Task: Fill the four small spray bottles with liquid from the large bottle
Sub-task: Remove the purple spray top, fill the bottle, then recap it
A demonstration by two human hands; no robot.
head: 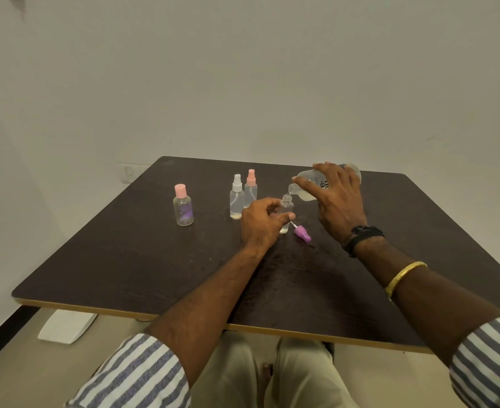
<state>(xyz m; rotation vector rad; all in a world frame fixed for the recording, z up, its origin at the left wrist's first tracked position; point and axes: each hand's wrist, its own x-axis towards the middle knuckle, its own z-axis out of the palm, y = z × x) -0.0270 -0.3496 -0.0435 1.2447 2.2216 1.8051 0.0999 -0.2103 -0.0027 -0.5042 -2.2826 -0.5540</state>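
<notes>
The open small bottle [287, 206] is stood upright on the surface [125, 260], its neck uncovered; a little liquid is seen at its base, so filling is judged barely begun. The large bottle [307, 195] is held just above and to the right of it, tipped nearly flat, its long axis running up and rightward away from the small bottle and its mouth lowered almost onto the small bottle's neck; whether the two rims touch cannot be told. The pour is judged to turn on that mouth being kept directly over the narrow opening.

The small bottle is steadied by the left hand [260, 222], fingers and thumb curled round its body from the left; the large bottle is gripped from above by the right hand [337, 198], fingers spread and wrapped over its side.

A purple spray top [302, 233] is laid on its side just in front and to the right of the small bottle; a white-topped spray bottle [237, 197] and a pink-topped spray bottle [251, 187] are stood just to its left; a round bottle [183, 206] with a pink cap is set well to its left.
</notes>
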